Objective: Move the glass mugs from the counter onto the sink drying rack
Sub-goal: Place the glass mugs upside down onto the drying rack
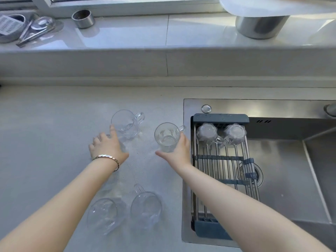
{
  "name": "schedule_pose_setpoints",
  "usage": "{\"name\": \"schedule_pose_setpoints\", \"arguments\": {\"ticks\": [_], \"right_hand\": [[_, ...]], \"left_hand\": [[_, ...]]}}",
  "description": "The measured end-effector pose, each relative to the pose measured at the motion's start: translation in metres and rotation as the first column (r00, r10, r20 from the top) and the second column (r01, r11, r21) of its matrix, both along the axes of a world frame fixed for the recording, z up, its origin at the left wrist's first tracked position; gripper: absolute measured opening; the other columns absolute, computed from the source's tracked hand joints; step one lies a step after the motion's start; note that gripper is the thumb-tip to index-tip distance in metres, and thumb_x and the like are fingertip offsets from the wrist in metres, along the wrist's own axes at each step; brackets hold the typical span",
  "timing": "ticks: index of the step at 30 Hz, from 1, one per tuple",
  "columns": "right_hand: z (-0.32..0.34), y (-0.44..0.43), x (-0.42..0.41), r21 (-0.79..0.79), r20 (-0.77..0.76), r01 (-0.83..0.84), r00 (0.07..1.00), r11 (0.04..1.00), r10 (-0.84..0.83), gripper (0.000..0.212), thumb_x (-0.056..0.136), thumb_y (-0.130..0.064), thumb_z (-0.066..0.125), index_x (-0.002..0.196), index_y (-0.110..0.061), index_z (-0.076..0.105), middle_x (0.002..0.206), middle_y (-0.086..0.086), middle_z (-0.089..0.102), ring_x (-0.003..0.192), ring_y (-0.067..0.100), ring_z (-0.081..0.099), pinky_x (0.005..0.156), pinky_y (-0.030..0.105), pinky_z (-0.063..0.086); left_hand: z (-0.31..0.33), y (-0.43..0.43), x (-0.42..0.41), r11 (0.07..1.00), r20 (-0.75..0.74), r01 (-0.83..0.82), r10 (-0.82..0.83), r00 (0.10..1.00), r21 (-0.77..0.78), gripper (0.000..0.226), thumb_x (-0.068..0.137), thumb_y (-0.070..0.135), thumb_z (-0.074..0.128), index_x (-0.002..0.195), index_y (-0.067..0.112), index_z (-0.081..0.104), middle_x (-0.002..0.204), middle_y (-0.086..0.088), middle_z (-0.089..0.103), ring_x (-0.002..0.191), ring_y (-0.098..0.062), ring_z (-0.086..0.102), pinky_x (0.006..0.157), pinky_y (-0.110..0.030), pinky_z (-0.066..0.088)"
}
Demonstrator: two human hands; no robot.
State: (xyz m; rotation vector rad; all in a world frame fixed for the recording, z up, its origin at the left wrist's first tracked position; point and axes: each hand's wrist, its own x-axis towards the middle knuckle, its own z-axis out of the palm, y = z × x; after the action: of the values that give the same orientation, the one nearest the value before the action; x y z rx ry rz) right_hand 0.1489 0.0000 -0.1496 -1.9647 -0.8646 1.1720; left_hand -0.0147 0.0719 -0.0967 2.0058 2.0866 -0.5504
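My right hand (179, 149) grips a clear glass mug (166, 136) upright, just left of the sink rack. My left hand (107, 146) rests on the counter with fingers spread, touching the base of another upright mug (125, 123) and covering something glassy that I cannot make out. Two more mugs stand near me on the counter, one at the left (103, 214) and one at the right (145, 206). Upside down on the far end of the drying rack (221, 157) sit two mugs, a left one (207, 133) and a right one (234, 133).
The rack spans the left part of a steel sink (291, 170). The grey counter (45, 142) stretches to the left. On the window sill behind stand a small steel cup (83, 18), a steel pot (260, 26) and utensils (32, 31).
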Motion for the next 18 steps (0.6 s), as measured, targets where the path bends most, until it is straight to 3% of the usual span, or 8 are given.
{"name": "schedule_pose_setpoints", "arguments": {"ticks": [2,6,10,12,14,18], "right_hand": [[-0.004,0.004,-0.006,0.018,0.014,0.108,0.994,0.994,-0.108,0.09,0.064,-0.023,0.082,0.138,-0.014,0.031,0.141,0.009,0.029,0.131,0.022,0.033,0.108,0.027,0.027],[-0.001,-0.015,0.008,0.055,-0.001,0.078,0.997,0.995,-0.078,0.077,0.06,-0.018,0.083,0.125,-0.01,0.042,0.133,0.006,0.033,0.12,0.017,0.042,0.094,0.018,0.032],[0.014,-0.064,0.047,0.027,-0.032,0.021,0.999,0.999,-0.02,0.077,0.053,-0.025,0.084,0.118,-0.018,0.044,0.124,0.005,0.046,0.114,0.019,0.05,0.1,0.036,0.045],[0.027,-0.091,0.071,-0.019,-0.043,-0.033,0.999,0.999,0.032,0.074,0.056,-0.026,0.083,0.117,-0.024,0.042,0.122,0.001,0.051,0.11,0.016,0.053,0.09,0.032,0.05],[0.042,-0.114,0.094,-0.072,-0.053,-0.084,0.995,0.994,0.081,0.065,0.064,-0.019,0.081,0.115,-0.03,0.042,0.119,-0.003,0.053,0.106,0.014,0.054,0.081,0.022,0.046],[0.042,-0.136,0.135,-0.237,0.131,-0.11,0.981,0.965,0.144,0.072,0.066,-0.029,0.08,0.128,-0.03,0.043,0.119,-0.006,0.05,0.11,0.012,0.047,0.093,0.029,0.038]], "left_hand": [[-0.002,0.003,-0.005,1.0,0.048,-0.018,0.018,0.999,-0.001,0.085,0.083,0.032,0.062,0.148,0.016,0.009,0.14,-0.016,0.037,0.125,-0.036,0.037,0.099,-0.043,0.041],[0.003,0.003,-0.006,0.995,0.131,-0.092,0.096,0.987,-0.036,0.062,0.08,0.022,0.066,0.13,0.005,0.032,0.13,-0.017,0.037,0.12,-0.036,0.035,0.088,-0.044,0.047],[0.019,-0.017,0.002,0.999,0.152,0.035,-0.033,0.988,-0.01,0.06,0.074,0.026,0.072,0.124,0.009,0.042,0.126,-0.012,0.044,0.117,-0.033,0.036,0.079,-0.037,0.046],[0.029,-0.033,0.014,0.993,0.174,0.117,-0.121,0.977,0.035,0.061,0.073,0.029,0.072,0.125,0.013,0.044,0.127,-0.01,0.045,0.118,-0.032,0.036,0.082,-0.038,0.047],[0.039,-0.049,0.028,0.984,0.229,0.158,-0.172,0.958,0.077,0.064,0.071,0.031,0.072,0.128,0.019,0.044,0.127,-0.009,0.046,0.119,-0.032,0.037,0.088,-0.039,0.047],[0.051,-0.068,0.057,0.976,0.383,0.198,-0.218,0.898,0.091,0.07,0.069,0.035,0.073,0.132,0.027,0.044,0.129,-0.007,0.047,0.118,-0.031,0.039,0.095,-0.036,0.044]]}}
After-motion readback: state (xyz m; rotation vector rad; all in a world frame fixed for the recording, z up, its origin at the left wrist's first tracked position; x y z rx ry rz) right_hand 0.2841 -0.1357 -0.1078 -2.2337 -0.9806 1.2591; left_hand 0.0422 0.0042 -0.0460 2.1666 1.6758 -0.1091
